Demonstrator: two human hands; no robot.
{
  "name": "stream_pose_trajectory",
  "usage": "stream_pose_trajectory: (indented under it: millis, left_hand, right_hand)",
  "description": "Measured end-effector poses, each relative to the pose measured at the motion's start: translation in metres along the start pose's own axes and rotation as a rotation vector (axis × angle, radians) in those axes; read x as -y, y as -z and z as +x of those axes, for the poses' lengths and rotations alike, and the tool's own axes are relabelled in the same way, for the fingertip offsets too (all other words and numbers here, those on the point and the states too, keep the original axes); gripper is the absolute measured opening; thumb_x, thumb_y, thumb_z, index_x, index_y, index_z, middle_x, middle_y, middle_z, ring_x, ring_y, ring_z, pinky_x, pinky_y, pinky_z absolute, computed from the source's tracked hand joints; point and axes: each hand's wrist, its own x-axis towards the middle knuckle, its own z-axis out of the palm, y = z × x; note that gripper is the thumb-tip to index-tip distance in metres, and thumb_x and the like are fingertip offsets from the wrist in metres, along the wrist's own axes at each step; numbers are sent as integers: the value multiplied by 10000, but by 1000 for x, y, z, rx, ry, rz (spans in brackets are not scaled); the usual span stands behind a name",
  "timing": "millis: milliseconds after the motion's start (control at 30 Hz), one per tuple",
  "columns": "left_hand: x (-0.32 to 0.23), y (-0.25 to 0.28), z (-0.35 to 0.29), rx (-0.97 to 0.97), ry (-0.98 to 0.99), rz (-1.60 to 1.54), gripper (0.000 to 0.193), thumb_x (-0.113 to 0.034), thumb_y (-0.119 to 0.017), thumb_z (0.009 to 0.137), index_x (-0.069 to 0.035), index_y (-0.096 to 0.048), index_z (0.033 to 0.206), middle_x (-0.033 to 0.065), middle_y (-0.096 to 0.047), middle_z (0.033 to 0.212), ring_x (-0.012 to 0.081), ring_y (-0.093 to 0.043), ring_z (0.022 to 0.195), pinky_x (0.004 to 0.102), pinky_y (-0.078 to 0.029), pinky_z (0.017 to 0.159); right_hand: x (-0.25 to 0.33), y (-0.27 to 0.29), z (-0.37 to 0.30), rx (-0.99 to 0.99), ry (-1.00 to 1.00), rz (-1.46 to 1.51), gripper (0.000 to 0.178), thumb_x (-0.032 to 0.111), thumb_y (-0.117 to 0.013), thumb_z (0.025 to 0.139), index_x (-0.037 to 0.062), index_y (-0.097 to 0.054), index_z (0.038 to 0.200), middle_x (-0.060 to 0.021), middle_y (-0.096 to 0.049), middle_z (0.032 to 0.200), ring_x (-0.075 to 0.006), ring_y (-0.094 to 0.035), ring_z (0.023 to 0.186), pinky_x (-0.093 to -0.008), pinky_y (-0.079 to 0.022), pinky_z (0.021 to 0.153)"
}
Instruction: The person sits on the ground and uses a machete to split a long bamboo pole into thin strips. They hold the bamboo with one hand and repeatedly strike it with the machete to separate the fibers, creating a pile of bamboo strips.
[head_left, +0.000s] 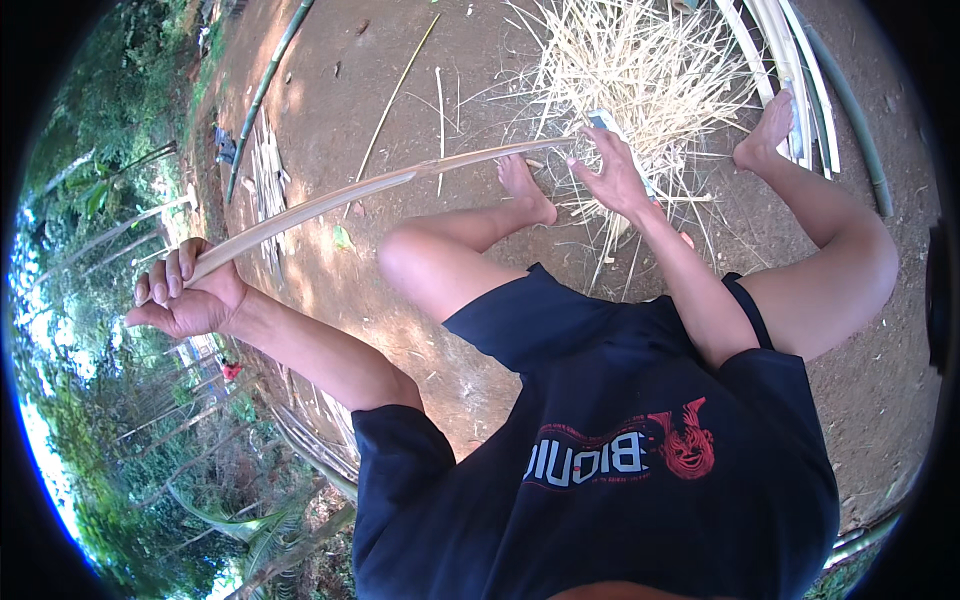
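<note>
A long, pale bamboo strip [345, 195] arches from the left up to the middle of the view. My left hand [195, 290] is closed round its near, wider end, out at the far left. At the strip's thin tip is my right hand [615, 175], with thumb and fingers spread apart; whether the fingertips touch the tip I cannot tell. Behind that hand a flat, pale object with a dark patch [608, 125] shows in part, its kind hidden. Around it lies a heap of thin bamboo shavings [640, 60], between my bare feet.
Split bamboo lengths [785, 60] and a green pole [850, 120] lie by my right foot. A green bamboo pole [265, 90] and a bundle of pale strips [268, 175] rest on the bare soil at left. Green plants [90, 130] border the left side.
</note>
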Motion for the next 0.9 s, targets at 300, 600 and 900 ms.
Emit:
stream_pose_trajectory:
  millis: [300,600,900]
  left_hand:
    - [16,-59,7,331,-130,-244,282,-291,-620,820,-147,-573,581,-56,-559,455,41,-475,345,186,-379,390]
    - [4,-52,8,263,-176,-221,238,-257,-634,795,-142,-511,627,-59,-485,436,45,-452,333,179,-349,363]
    - [25,-41,46,266,-23,-330,286,-324,-608,850,-48,-599,924,11,-562,609,95,-511,512,252,-405,534]
  right_hand:
    - [22,-27,-28,48,284,-109,774,315,-670,830,188,-297,1497,-181,-322,1508,-375,-298,1395,-468,-258,1173]
    - [22,-17,-38,117,307,10,475,236,-703,824,70,-570,1249,-144,-616,1129,-326,-576,1081,-410,-447,972]
    - [41,8,-60,322,162,197,305,186,-798,767,13,-600,922,-71,-569,771,-163,-528,720,-320,-452,691]
